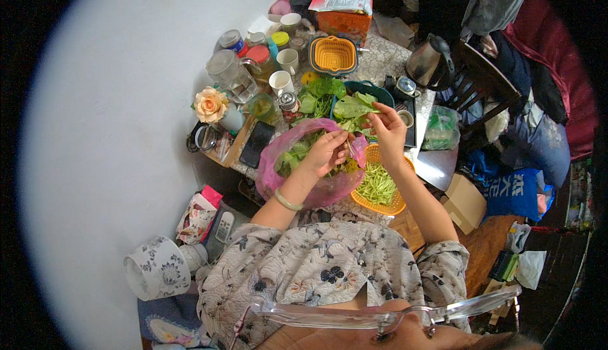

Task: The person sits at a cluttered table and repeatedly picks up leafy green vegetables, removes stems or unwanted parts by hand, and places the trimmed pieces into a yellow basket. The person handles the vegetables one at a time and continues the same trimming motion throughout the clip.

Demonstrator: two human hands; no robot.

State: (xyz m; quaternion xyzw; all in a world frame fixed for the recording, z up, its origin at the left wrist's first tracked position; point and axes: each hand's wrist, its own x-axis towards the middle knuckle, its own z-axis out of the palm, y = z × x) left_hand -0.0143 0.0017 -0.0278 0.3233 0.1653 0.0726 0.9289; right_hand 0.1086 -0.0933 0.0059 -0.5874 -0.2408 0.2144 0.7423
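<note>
My right hand (389, 129) pinches a broad green leaf (354, 106) over a dark teal basket (387, 94) with more leaves in it. My left hand (327, 153) has its fingertips closed together at what looks like a thin stem; the fingers partly hide it. Beneath that hand a pink translucent plastic bag (270, 172) lies wide, with leafy greens (297, 155) inside. Close below my right wrist is a yellow-orange plastic basket (373, 206) of cut pale green stems (377, 183). Loose greens (316, 96) lie between the bag and the teal basket.
Beyond the greens stand white cups (281, 82), a clear pitcher (232, 77), several jars and nested baskets (334, 55). At left are a dark phone (257, 144) and an artificial rose (211, 105). An electric kettle (427, 62) and a bagged green item (441, 129) sit at right.
</note>
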